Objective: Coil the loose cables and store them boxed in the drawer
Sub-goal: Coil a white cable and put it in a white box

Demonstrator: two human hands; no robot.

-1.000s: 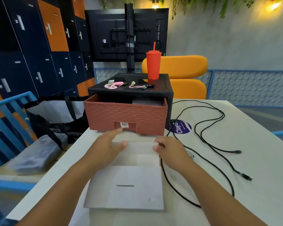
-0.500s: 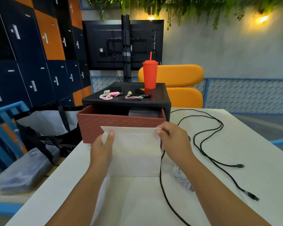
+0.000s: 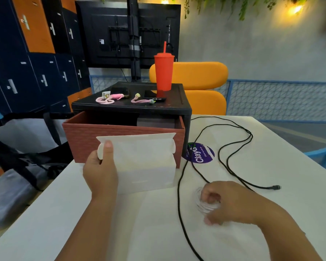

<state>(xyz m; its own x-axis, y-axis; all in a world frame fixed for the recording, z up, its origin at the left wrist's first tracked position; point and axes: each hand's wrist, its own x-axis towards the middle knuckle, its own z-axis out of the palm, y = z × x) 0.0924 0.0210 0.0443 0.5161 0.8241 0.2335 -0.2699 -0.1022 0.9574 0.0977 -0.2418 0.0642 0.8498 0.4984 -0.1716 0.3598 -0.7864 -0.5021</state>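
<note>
White table [image 3: 252,166] is bearing all | left hand [image 3: 100,172] is pinching white box [image 3: 145,166] flap, by open drawer [image 3: 124,138] | right hand [image 3: 224,202] is curling round white cable coil [image 3: 201,204] | next is likely lifting coil into box; black cable [image 3: 179,185] is lying uncoiled

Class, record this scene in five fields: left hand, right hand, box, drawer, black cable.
left hand: grips the white box by its raised lid flap
right hand: curled round the coiled white cable on the table
white box: open, upright in front of the drawer
drawer: pulled out
black cable: loose, uncoiled on the table
</note>
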